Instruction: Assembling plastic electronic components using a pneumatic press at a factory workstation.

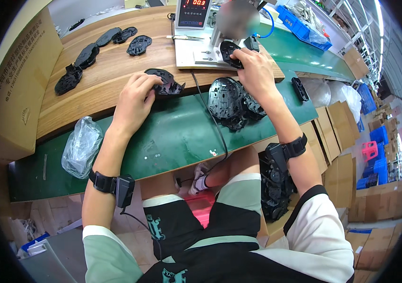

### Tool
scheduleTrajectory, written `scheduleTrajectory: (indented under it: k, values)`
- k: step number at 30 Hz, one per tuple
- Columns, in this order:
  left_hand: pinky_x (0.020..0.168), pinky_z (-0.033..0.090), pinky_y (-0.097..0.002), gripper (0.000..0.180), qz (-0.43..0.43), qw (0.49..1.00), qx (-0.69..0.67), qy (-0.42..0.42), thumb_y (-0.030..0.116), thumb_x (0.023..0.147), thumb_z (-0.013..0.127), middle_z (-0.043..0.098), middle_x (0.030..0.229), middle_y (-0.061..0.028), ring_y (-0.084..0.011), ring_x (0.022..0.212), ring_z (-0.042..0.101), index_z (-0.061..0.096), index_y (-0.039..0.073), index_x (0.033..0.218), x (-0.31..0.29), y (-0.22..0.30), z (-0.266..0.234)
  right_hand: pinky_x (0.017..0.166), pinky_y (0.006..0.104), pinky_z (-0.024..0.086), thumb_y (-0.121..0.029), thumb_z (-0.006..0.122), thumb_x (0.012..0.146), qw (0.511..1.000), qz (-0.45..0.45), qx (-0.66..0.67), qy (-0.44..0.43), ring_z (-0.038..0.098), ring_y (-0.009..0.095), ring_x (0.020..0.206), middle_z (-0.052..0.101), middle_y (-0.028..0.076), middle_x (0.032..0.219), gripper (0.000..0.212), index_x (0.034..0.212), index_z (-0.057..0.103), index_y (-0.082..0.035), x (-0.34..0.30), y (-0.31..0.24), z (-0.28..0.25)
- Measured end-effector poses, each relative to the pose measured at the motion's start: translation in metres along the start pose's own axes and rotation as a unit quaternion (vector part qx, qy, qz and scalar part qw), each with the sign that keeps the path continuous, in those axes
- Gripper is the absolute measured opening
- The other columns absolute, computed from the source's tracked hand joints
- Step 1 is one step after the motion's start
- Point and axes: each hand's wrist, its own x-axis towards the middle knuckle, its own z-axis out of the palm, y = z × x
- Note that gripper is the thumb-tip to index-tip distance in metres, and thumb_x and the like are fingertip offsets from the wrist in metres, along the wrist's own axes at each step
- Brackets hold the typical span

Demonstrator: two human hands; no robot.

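My right hand (pixel 256 70) pinches a black molded plastic shell (pixel 228 51) on the metal base (pixel 185 55) of a bench machine. Between thumb and fingers, my left hand (pixel 137 96) grips another black plastic part (pixel 165 84) at the front edge of the wooden board (pixel 116 70). Just below and between the hands, a pile of black shells (pixel 225 100) rests on the green tabletop (pixel 177 127), their ribbed insides showing. Several more black parts (pixel 87 55) lie in a curved line across the board at the left. One single shell (pixel 139 45) lies nearer the machine.
A control box (pixel 193 15) with a red display stands behind the metal base. A black cable (pixel 212 118) crosses the table edge. At left are a tall carton (pixel 16 80) and a clear plastic bag (pixel 82 147). An open carton of black parts (pixel 276 186) sits below right.
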Motion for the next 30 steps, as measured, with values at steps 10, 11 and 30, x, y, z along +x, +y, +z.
scheduleTrajectory:
  k: [10,11,30]
  values:
    - [0.086,0.059,-0.0394,0.025,0.019,0.997,-0.044,0.054,-0.008,0.085,0.068,0.07,0.109,-0.0106,-0.0305,0.112,0.064,0.069,0.003,0.107,0.001,0.011,0.005,0.098,0.0467,0.05,0.002,0.058,0.08,0.981,0.076,0.152,0.089,0.061,0.04,0.109,0.065,0.019,0.113,0.032,0.112,0.065,-0.001,-0.088,-0.012,-0.013]
    - [0.086,0.059,-0.0394,0.025,0.021,0.997,-0.046,0.052,-0.008,0.085,0.068,0.07,0.109,-0.0106,-0.0305,0.112,0.064,0.069,0.003,0.107,0.002,0.014,0.005,0.098,0.0465,0.05,0.001,0.057,0.08,0.983,0.068,0.153,0.079,0.06,0.041,0.11,0.064,0.02,0.115,0.033,0.112,0.065,0.0,-0.099,-0.013,-0.014]
    - [0.092,0.057,-0.0391,0.036,0.065,0.985,-0.115,0.114,-0.009,0.08,0.079,0.069,0.12,-0.0137,-0.0297,0.109,0.068,0.07,0.004,0.112,0.003,0.046,0.003,0.089,0.0449,0.054,-0.006,0.076,0.081,0.963,-0.035,0.268,-0.003,0.071,0.032,0.098,0.076,0.01,0.108,0.036,0.117,0.073,-0.009,-0.034,-0.097,-0.006]
